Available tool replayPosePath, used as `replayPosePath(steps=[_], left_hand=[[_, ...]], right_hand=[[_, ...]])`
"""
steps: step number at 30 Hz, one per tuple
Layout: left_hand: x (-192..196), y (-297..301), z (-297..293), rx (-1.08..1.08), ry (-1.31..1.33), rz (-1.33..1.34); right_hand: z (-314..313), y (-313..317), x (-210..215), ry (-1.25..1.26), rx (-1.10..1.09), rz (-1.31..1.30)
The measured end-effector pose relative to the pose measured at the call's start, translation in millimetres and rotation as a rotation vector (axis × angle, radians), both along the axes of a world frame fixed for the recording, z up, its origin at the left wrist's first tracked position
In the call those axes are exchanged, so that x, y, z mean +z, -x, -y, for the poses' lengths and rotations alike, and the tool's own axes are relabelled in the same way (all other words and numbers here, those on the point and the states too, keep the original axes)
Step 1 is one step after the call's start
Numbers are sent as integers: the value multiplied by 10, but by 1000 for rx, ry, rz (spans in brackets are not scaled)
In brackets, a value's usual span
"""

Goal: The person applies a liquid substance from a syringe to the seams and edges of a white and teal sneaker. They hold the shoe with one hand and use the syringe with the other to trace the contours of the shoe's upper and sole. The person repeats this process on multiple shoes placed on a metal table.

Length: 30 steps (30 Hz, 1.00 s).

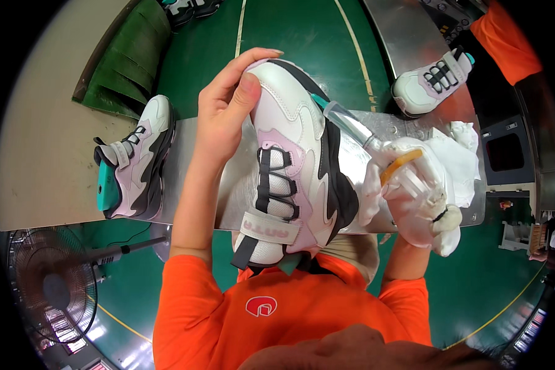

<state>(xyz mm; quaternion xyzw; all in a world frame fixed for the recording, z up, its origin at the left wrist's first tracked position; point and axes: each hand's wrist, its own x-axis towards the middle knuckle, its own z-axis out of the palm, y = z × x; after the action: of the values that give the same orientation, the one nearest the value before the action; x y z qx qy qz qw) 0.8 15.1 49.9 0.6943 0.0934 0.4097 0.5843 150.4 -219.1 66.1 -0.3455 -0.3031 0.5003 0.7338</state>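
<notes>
White and pink sneaker (293,160) is held up over the metal bench (197,179), heel near the chest, with the left hand (228,108) clamped round its toe and the right hand (413,191), wrapped in a white cloth, gripping a clear-handled tool (351,126) whose tip sits against the shoe's side. No containers anywhere, just a wad of white rags (459,154) at the bench's right end. A second sneaker (135,160) stands near the left edge, a third (431,80) at the far right corner, green floor all around, a fan (49,287) low left.
</notes>
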Motion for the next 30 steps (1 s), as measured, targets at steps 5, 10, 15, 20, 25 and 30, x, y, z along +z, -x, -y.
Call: replayPosePath(steps=[5,10,15,20,25,30], left_hand=[[-114,-32,-62,47,60,-19],[-150,34,-120,15,112,-78],[-127,-8,-81,59,198,-4],[-225,-23,-204,-33,145,-50],[-101,-164,-346,-142,70,-81],[310,-864,-433,-100,-314,-115]], right_hand=[[-4,-89,-250,47,105,11],[-4,-133,-424,-1,173,3],[-88,-107,-500,-219,214,-28],[34,-108,-401,-226,68,-188],[363,-253,-317,-228,-273,141],[979,-235,-686,380,-910,1090]])
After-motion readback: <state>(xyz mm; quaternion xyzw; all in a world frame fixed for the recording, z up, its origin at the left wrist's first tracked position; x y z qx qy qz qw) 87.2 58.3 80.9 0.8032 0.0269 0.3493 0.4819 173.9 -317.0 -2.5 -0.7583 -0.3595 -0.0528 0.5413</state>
